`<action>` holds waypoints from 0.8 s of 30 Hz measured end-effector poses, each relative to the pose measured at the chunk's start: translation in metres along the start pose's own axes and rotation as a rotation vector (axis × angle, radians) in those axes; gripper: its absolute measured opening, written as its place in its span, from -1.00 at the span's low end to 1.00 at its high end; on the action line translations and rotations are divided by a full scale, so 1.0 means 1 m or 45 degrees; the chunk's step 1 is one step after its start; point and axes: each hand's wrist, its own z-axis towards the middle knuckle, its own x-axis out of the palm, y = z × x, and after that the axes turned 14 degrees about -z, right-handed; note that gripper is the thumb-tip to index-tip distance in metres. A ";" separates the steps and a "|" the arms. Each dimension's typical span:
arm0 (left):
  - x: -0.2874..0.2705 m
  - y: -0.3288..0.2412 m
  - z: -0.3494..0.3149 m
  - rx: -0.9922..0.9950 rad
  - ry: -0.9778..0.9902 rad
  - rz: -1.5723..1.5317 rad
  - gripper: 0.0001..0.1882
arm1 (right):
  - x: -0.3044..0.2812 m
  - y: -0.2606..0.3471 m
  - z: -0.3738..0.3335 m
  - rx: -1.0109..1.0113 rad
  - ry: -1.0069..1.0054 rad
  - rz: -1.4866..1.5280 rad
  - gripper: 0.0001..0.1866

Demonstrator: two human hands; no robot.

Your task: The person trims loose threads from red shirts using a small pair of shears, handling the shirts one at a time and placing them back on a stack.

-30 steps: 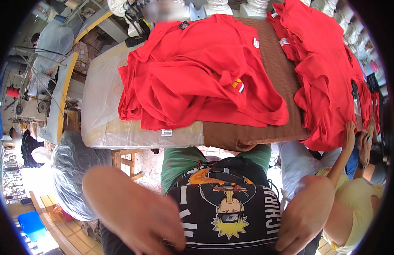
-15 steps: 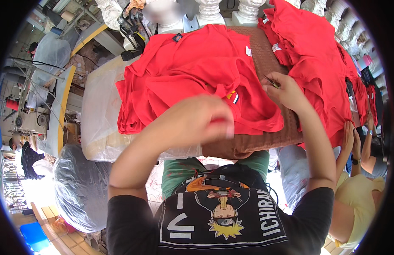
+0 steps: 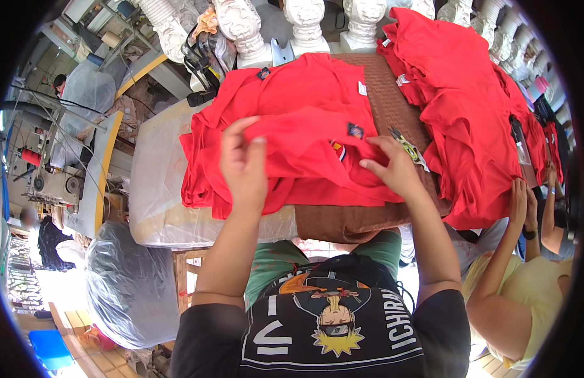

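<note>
A stack of red T-shirts (image 3: 285, 94) lies in front of me, its top shirt bunched, with a dark label and a small coloured print showing. My left hand (image 3: 244, 167) is raised over the shirt's left part, thumb and fingers apart, slightly blurred. At the right side of the neckline, my right hand (image 3: 392, 167) has its fingers over the red cloth and its thumb below, gripping the edge. Just beyond that hand, small green-handled thread snips (image 3: 410, 150) rest on the brown cloth (image 3: 389, 88).
More red shirts (image 3: 459, 113) are heaped on the right, where another person's hands (image 3: 521, 205) touch them. White carved balusters (image 3: 304, 25) line the far edge. Plastic sheeting (image 3: 159, 170) covers the table's left part. A sewing machine (image 3: 56, 183) stands at the far left.
The snips have left my right hand and lie on the brown cloth. My left hand has moved left and up, and the top shirt's neckline has shifted, bringing its dark label into view.
</note>
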 end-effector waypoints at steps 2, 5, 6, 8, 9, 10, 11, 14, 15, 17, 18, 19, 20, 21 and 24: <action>-0.031 0.013 -0.010 0.005 -0.112 -0.066 -0.67 | 0.013 0.001 -0.009 -0.112 -0.056 -0.254 -0.50; -0.057 0.035 -0.039 -0.133 -0.207 -0.046 -0.64 | 0.028 0.001 -0.019 -0.090 -0.155 -0.308 -0.50; -0.061 0.039 -0.049 -0.205 -0.225 -0.018 -0.63 | 0.030 0.000 -0.019 -0.100 -0.184 -0.307 -0.50; -0.065 0.042 -0.070 -0.268 -0.205 0.073 -0.62 | 0.033 -0.003 -0.022 -0.106 -0.218 -0.304 -0.50; -0.065 0.044 -0.079 -0.301 -0.192 0.117 -0.61 | 0.034 -0.004 -0.022 -0.102 -0.224 -0.301 -0.50; -0.065 0.045 -0.086 -0.248 -0.194 0.120 -0.57 | 0.035 -0.003 -0.022 -0.100 -0.227 -0.287 -0.50; -0.061 0.044 -0.088 -0.260 -0.212 0.122 -0.56 | 0.034 -0.003 -0.023 -0.093 -0.237 -0.285 -0.50; -0.056 0.041 -0.090 -0.282 -0.208 0.128 -0.56 | 0.034 0.000 -0.024 -0.072 -0.243 -0.264 -0.51; -0.060 0.042 -0.091 -0.290 -0.168 0.139 -0.57 | 0.035 0.000 -0.026 -0.066 -0.246 -0.258 -0.51; -0.060 0.028 -0.078 -0.318 -0.197 0.209 -0.62 | 0.034 -0.003 -0.026 -0.060 -0.250 -0.242 -0.52; -0.057 0.010 -0.064 -0.345 -0.266 0.271 -0.65 | 0.031 -0.003 -0.027 -0.044 -0.244 -0.240 -0.52; -0.069 -0.005 -0.046 -0.180 -0.389 0.104 -0.69 | 0.027 -0.003 -0.028 -0.036 -0.245 -0.254 -0.52; -0.076 -0.029 -0.027 -0.018 -0.513 -0.035 -0.72 | 0.019 0.003 -0.030 0.020 -0.225 -0.156 -0.52; -0.060 -0.058 -0.006 0.260 -0.403 -0.150 -0.78 | 0.007 0.010 -0.031 0.067 -0.203 -0.077 -0.51; -0.093 -0.086 0.052 0.316 0.023 0.706 -0.69 | -0.009 0.020 -0.026 0.047 -0.271 -0.046 -0.49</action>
